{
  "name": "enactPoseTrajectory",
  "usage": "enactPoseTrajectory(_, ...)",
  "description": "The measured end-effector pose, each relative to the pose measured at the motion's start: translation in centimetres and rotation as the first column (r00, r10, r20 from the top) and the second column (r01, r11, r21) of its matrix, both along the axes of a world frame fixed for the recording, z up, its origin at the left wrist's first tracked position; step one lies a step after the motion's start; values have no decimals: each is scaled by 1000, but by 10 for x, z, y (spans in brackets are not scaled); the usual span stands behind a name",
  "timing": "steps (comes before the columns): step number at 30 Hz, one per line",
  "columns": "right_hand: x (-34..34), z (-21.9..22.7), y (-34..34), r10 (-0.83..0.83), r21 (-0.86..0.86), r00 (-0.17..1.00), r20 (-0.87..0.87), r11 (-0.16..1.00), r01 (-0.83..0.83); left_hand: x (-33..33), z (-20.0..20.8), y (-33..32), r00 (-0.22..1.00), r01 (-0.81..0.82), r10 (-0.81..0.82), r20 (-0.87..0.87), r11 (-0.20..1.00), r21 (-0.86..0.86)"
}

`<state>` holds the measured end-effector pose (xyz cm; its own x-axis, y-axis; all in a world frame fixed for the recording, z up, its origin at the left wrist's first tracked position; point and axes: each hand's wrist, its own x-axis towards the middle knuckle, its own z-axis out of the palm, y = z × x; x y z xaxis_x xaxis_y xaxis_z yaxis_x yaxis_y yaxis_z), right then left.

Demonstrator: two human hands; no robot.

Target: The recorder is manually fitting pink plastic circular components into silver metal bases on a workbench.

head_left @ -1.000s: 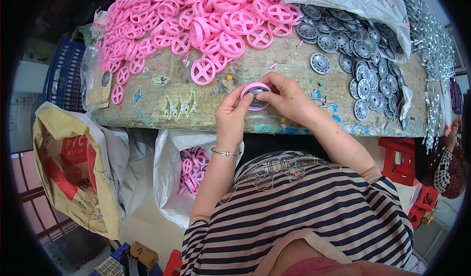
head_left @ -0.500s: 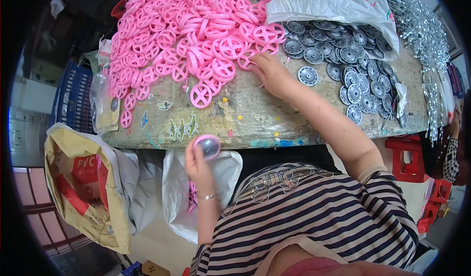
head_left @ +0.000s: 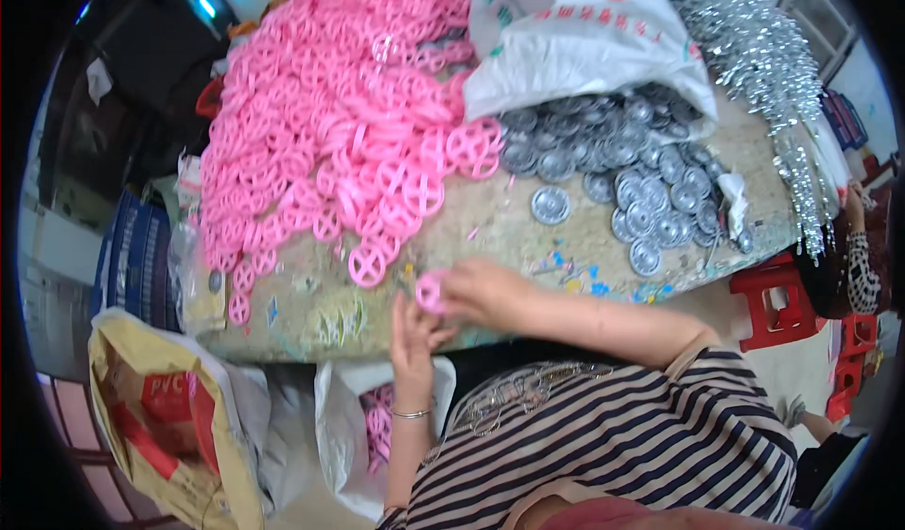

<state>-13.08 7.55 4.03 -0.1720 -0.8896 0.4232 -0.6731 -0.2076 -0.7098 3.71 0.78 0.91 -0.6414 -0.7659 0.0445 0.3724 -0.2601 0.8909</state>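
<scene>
Pink wheel [head_left: 429, 292] is above the table [head_left: 509, 238], near its front edge, pinched in the right hand [head_left: 485, 294]; left hand [head_left: 413, 341] adjacent, its grip too blurred to tell. Loose pinch could drop it off the table.

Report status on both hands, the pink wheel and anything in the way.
Right hand holding pink wheel. Left hand close by, blurred, grip unclear. Pink pile beyond, clear of both hands.
</scene>
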Motion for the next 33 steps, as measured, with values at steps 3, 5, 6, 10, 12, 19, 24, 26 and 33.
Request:
enactPoseTrajectory(3, -7, -10, 23, 59, 22, 998, -32, 998, -59, -41, -1, -2, 978, 117, -131, 163, 989, 91)
enactPoseTrajectory(5, -30, -5, 31, 44, 43, 999, -28, 998, -42, -52, 4, 3, 977, 145, -158, 140, 984, 101)
enactPoseTrajectory(6, -38, 4, 35, -89, 92, 996, 17, 992, 87, -52, 7, 7, 974, 149, -168, 150, 980, 130)
enactPoseTrajectory(10, -90, -1, 47, -530, -79, 735, -423, 830, 553, -47, -3, 4, 984, 116, -138, 115, 977, 181)
enactPoseTrajectory(12, -104, -19, 49, -517, -28, 710, -478, 817, 576, -47, -6, 0, 986, 127, -146, 86, 973, 193)
enactPoseTrajectory(19, -142, -41, 34, -476, 203, 816, -328, 808, 553, -45, -5, 0, 979, 140, -166, 122, 970, 198)
enactPoseTrajectory(24, -62, 15, 21, -195, 109, 957, 216, 979, 175, -45, -6, -2, 980, 138, -159, 118, 976, 171)
enactPoseTrajectory(26, -36, 13, 13, -166, 256, 946, 279, 962, 93, -46, -5, 0, 978, 163, -183, 101, 970, 181)
enactPoseTrajectory(33, -25, -15, 2, -240, 175, 940, 242, 964, 201, -46, -5, -1, 974, 213, -223, 29, 956, 200)
